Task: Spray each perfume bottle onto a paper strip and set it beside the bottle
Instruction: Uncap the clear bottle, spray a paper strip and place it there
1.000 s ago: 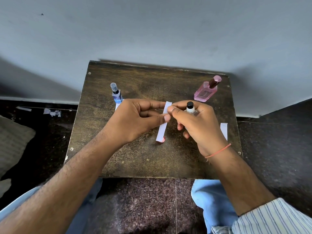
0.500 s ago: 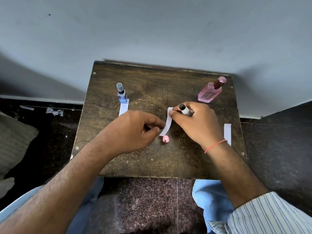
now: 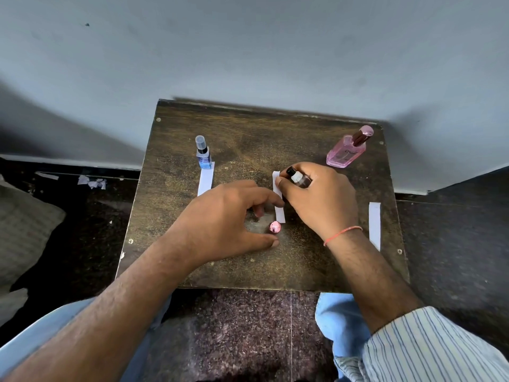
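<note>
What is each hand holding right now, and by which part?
The right hand grips the small dark bottle round its body, black nozzle sticking out. The left hand holds nothing; its fingers hover by the pink cap.

pink perfume bottle (image 3: 345, 153) | raised letters on front, possibly "DG" | not clearly legible

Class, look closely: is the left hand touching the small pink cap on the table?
Apart. The head view shows bare table between the left hand and the pink cap.

Striped sleeve (image 3: 429, 346), red wrist thread (image 3: 343, 234), blue trousers (image 3: 338, 315)
</note>
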Demonstrator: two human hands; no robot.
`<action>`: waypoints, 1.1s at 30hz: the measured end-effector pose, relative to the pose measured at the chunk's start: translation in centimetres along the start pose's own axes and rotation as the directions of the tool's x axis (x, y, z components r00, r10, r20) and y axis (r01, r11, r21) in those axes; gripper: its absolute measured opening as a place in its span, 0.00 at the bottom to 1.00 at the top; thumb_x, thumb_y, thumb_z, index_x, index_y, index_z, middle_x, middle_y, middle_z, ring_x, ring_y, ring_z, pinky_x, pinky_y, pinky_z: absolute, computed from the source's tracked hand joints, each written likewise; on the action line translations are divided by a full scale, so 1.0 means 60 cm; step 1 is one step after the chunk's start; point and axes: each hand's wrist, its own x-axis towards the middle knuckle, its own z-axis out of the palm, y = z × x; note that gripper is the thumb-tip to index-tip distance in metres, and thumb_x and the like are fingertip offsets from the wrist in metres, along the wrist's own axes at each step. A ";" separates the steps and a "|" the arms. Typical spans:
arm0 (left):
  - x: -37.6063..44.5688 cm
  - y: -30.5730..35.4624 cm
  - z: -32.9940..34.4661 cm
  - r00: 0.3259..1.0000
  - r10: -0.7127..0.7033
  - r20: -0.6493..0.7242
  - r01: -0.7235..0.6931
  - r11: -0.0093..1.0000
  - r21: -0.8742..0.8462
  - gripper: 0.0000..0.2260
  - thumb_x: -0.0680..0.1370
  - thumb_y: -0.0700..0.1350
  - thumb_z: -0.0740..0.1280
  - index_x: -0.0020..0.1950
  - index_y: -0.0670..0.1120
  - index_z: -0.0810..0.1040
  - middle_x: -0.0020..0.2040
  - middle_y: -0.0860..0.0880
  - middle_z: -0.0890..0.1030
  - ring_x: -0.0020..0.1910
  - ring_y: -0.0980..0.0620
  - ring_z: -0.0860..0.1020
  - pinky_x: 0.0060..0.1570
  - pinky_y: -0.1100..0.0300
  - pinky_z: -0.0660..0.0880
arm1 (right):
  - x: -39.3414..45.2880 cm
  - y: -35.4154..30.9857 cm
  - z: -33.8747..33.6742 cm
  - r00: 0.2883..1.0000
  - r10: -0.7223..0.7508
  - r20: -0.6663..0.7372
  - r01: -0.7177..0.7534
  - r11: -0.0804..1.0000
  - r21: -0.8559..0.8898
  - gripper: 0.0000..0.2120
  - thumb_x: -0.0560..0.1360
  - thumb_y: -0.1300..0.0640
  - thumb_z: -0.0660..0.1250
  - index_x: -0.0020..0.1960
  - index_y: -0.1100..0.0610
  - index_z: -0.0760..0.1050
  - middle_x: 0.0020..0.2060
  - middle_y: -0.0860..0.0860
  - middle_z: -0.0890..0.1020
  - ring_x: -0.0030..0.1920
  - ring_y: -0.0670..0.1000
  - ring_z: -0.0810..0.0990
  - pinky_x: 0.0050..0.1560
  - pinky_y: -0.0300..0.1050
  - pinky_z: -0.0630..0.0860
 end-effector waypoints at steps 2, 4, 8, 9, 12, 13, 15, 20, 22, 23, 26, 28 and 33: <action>0.001 0.003 0.001 1.000 0.008 -0.002 -0.008 1.000 0.001 0.25 0.70 0.62 0.81 0.66 0.65 0.82 0.48 0.62 0.79 0.45 0.68 0.77 0.42 0.66 0.74 | 0.000 -0.002 0.000 1.000 -0.004 -0.005 0.004 1.000 -0.014 0.13 0.75 0.36 0.73 0.54 0.42 0.86 0.43 0.47 0.88 0.48 0.55 0.87 0.46 0.51 0.83; 0.001 0.005 0.004 1.000 0.016 0.005 -0.016 1.000 0.007 0.24 0.72 0.62 0.81 0.67 0.65 0.83 0.48 0.61 0.80 0.46 0.65 0.78 0.44 0.62 0.77 | -0.001 -0.003 0.000 1.000 0.002 -0.005 -0.002 1.000 -0.019 0.13 0.75 0.37 0.74 0.54 0.43 0.86 0.42 0.46 0.88 0.48 0.54 0.87 0.45 0.50 0.82; 0.002 0.005 0.009 1.000 0.013 0.028 -0.013 1.000 0.019 0.21 0.73 0.61 0.80 0.65 0.66 0.84 0.49 0.61 0.80 0.48 0.62 0.81 0.46 0.58 0.81 | -0.002 -0.005 0.000 1.000 0.014 -0.014 -0.014 1.000 -0.016 0.12 0.76 0.37 0.74 0.52 0.44 0.85 0.41 0.46 0.88 0.47 0.54 0.86 0.44 0.50 0.82; 0.002 0.004 0.010 0.999 0.011 0.030 -0.012 1.000 0.019 0.19 0.73 0.61 0.80 0.63 0.66 0.84 0.49 0.61 0.80 0.48 0.62 0.81 0.46 0.58 0.81 | -0.002 -0.006 0.001 1.000 0.015 -0.015 -0.015 1.000 -0.019 0.12 0.76 0.37 0.74 0.52 0.45 0.85 0.41 0.46 0.88 0.47 0.55 0.86 0.44 0.50 0.82; 0.002 0.002 0.011 1.000 0.010 0.022 -0.010 1.000 0.012 0.16 0.74 0.59 0.81 0.60 0.65 0.86 0.48 0.61 0.81 0.47 0.64 0.81 0.45 0.59 0.81 | -0.002 -0.005 0.002 1.000 0.020 -0.014 -0.020 0.999 -0.027 0.12 0.76 0.38 0.75 0.51 0.45 0.84 0.42 0.46 0.88 0.47 0.55 0.86 0.44 0.49 0.81; 0.003 0.001 0.011 1.000 0.012 0.017 -0.013 1.000 0.013 0.15 0.74 0.59 0.81 0.60 0.64 0.86 0.48 0.61 0.81 0.46 0.65 0.81 0.43 0.61 0.79 | -0.002 -0.005 0.002 1.000 0.024 -0.015 -0.025 0.999 -0.025 0.12 0.76 0.38 0.75 0.52 0.44 0.84 0.43 0.46 0.88 0.48 0.55 0.86 0.44 0.49 0.81; 0.005 -0.003 0.011 1.000 0.020 0.006 -0.020 1.000 0.013 0.14 0.74 0.60 0.80 0.59 0.64 0.87 0.46 0.62 0.81 0.43 0.68 0.78 0.41 0.64 0.75 | -0.002 -0.005 0.002 0.999 0.035 -0.020 -0.035 0.999 -0.019 0.12 0.76 0.37 0.75 0.54 0.43 0.83 0.45 0.44 0.88 0.49 0.54 0.87 0.47 0.50 0.82; 0.008 -0.007 0.004 0.998 -0.009 -0.060 0.006 0.999 -0.053 0.14 0.75 0.59 0.80 0.59 0.60 0.87 0.43 0.63 0.83 0.41 0.69 0.79 0.40 0.72 0.70 | -0.003 -0.003 -0.002 0.999 0.045 -0.018 -0.045 0.999 0.018 0.13 0.75 0.38 0.75 0.57 0.41 0.83 0.48 0.42 0.88 0.52 0.51 0.87 0.50 0.49 0.83; 0.009 -0.006 0.003 0.994 -0.042 -0.103 0.032 0.995 -0.093 0.12 0.75 0.58 0.80 0.57 0.59 0.87 0.42 0.62 0.84 0.37 0.71 0.78 0.35 0.75 0.68 | -0.003 -0.001 -0.006 0.999 0.042 0.002 -0.042 0.998 0.044 0.13 0.75 0.39 0.76 0.57 0.41 0.83 0.48 0.41 0.88 0.52 0.49 0.86 0.50 0.47 0.81; 0.009 -0.005 0.004 0.990 -0.056 -0.126 0.040 0.992 -0.122 0.11 0.76 0.57 0.80 0.57 0.59 0.88 0.41 0.61 0.85 0.36 0.71 0.77 0.34 0.75 0.68 | -0.003 0.001 -0.008 0.999 0.043 0.016 -0.043 0.997 0.064 0.13 0.75 0.40 0.76 0.57 0.41 0.83 0.48 0.40 0.88 0.52 0.48 0.86 0.49 0.45 0.80; 0.014 -0.002 0.006 0.976 -0.097 -0.195 0.050 0.972 -0.229 0.09 0.76 0.54 0.80 0.56 0.57 0.88 0.41 0.59 0.85 0.31 0.67 0.76 0.32 0.75 0.68 | -0.004 0.008 -0.017 0.997 0.033 0.072 -0.043 0.989 0.138 0.13 0.74 0.42 0.78 0.57 0.42 0.82 0.48 0.38 0.87 0.51 0.43 0.85 0.47 0.41 0.76; 0.018 -0.001 0.008 0.964 -0.130 -0.230 0.059 0.955 -0.291 0.10 0.77 0.55 0.79 0.56 0.57 0.88 0.41 0.60 0.84 0.28 0.63 0.74 0.31 0.73 0.67 | -0.005 0.014 -0.022 0.995 0.024 0.102 -0.045 0.978 0.205 0.14 0.73 0.43 0.79 0.56 0.42 0.80 0.47 0.37 0.86 0.50 0.39 0.84 0.49 0.42 0.78; 0.037 -0.007 0.018 0.924 -0.242 -0.295 0.090 0.889 -0.449 0.10 0.80 0.53 0.76 0.61 0.57 0.87 0.41 0.62 0.85 0.28 0.49 0.74 0.29 0.55 0.73 | -0.009 0.027 -0.034 0.976 -0.017 0.216 -0.066 0.926 0.372 0.18 0.73 0.46 0.79 0.57 0.40 0.74 0.48 0.38 0.83 0.47 0.45 0.84 0.45 0.55 0.85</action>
